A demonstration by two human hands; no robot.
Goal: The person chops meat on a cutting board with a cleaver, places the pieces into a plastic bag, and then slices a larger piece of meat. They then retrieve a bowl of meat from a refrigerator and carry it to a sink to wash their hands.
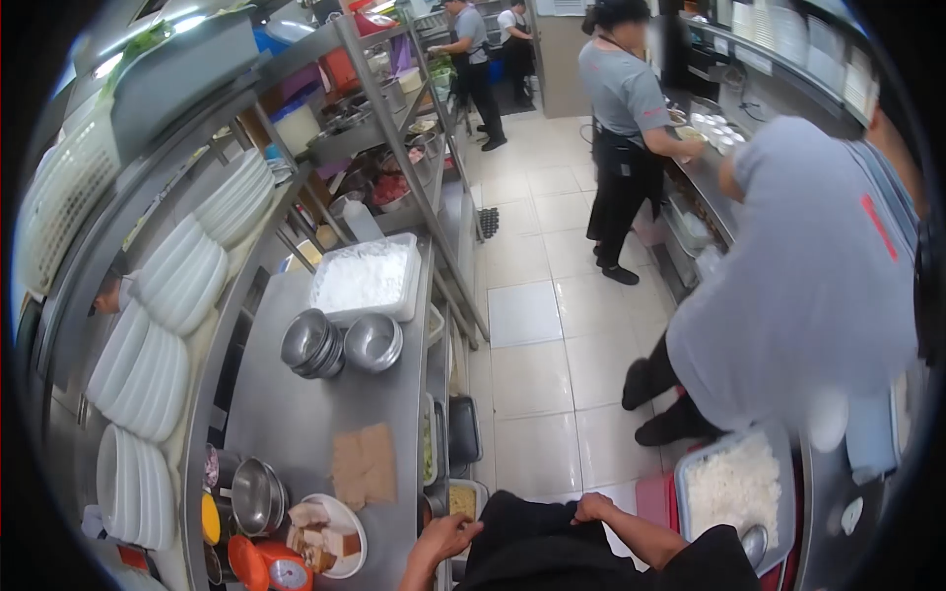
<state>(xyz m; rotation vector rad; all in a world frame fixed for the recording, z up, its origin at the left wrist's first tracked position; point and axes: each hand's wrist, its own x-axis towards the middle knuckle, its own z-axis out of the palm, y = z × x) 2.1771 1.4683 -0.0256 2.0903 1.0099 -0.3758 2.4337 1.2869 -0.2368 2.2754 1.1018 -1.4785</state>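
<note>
At the bottom centre, black cloth (pixel 527 542), apparently an apron, lies across the front of my body. My left hand (pixel 448 539) is at its left edge with fingers curled against the fabric. Closed on the opposite edge is my right hand (pixel 593 507), pinching the cloth. To the left of my left hand, a white bowl (pixel 359 552) holds pieces of cooked meat on the steel counter (pixel 296 424). A brown paper sheet (pixel 364 466) lies behind that bowl. A tub of white rice (pixel 734 488) with a metal spoon stands to my right.
Metal bowls (pixel 373 342) and a tub of white powder (pixel 366 279) stand on the left counter. Stacked white plates (pixel 138 369) line the shelf. A bending co-worker in grey (pixel 798 266) occupies the right side; another person (pixel 623 108) stands beyond. A tiled aisle (pixel 532 374) runs between.
</note>
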